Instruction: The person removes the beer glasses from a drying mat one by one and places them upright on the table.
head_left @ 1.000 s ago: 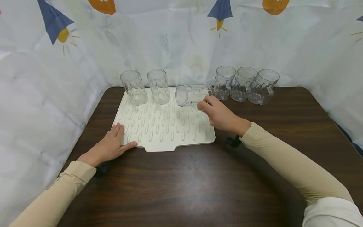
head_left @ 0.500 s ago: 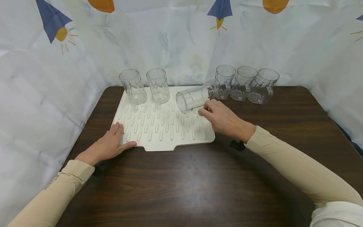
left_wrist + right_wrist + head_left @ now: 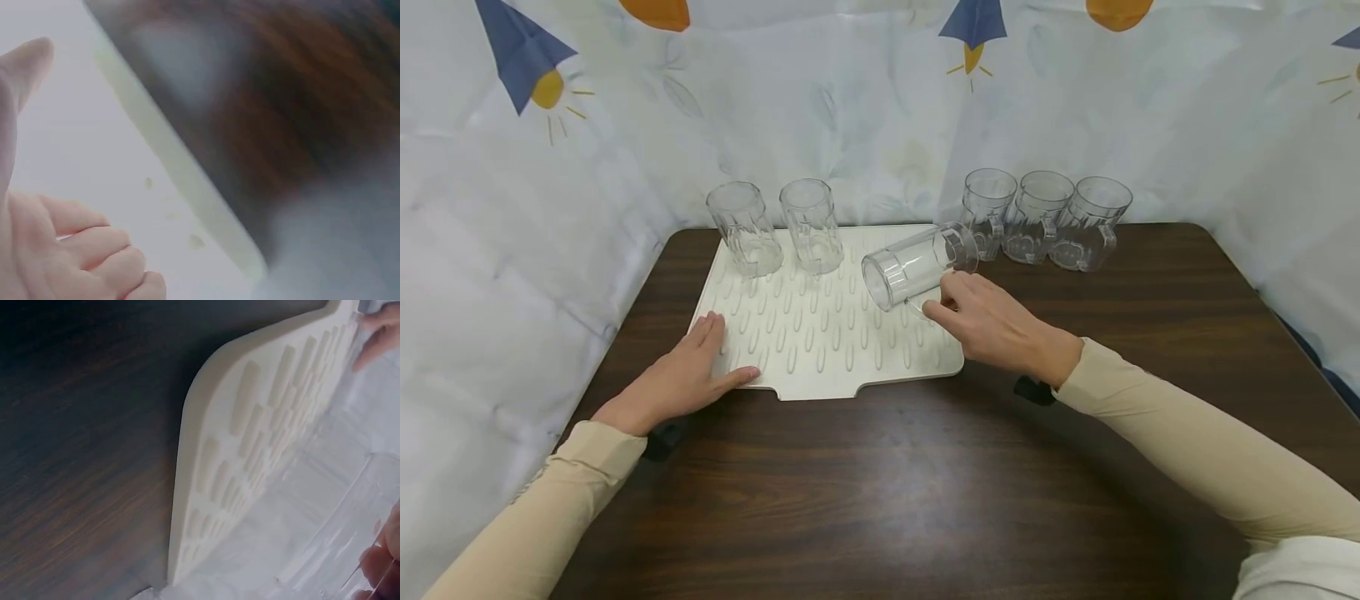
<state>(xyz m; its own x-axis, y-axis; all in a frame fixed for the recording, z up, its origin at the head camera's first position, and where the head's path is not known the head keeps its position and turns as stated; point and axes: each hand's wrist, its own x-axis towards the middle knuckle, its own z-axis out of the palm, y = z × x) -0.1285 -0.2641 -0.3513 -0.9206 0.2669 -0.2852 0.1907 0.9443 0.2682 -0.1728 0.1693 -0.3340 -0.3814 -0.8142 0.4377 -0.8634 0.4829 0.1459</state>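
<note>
My right hand [image 3: 996, 325] grips a clear glass mug [image 3: 917, 262] by its handle over the right part of a white draining board [image 3: 820, 333]. The mug lies tilted on its side, one end toward the front left, the other toward the back right. In the right wrist view, curled fingers [image 3: 381, 569] show beside the clear wall of the mug [image 3: 337, 537]. My left hand [image 3: 677, 379] rests on the board's front left corner with fingers straight and thumb spread along the front edge. Two clear mugs, one [image 3: 745, 229] and another [image 3: 811, 227], stand at the board's back left.
Three more clear mugs [image 3: 1037, 218] stand in a row at the back right, handles toward the right front. Oval ridges cover the board, which has a tab at its front edge. A dark wooden table [image 3: 880, 500] lies underneath; a patterned white sheet [image 3: 880, 108] hangs behind and beside it.
The held mug has turned so its left end swings toward the front, and my right hand has come slightly forward with it. My left hand stays on the board's corner.
</note>
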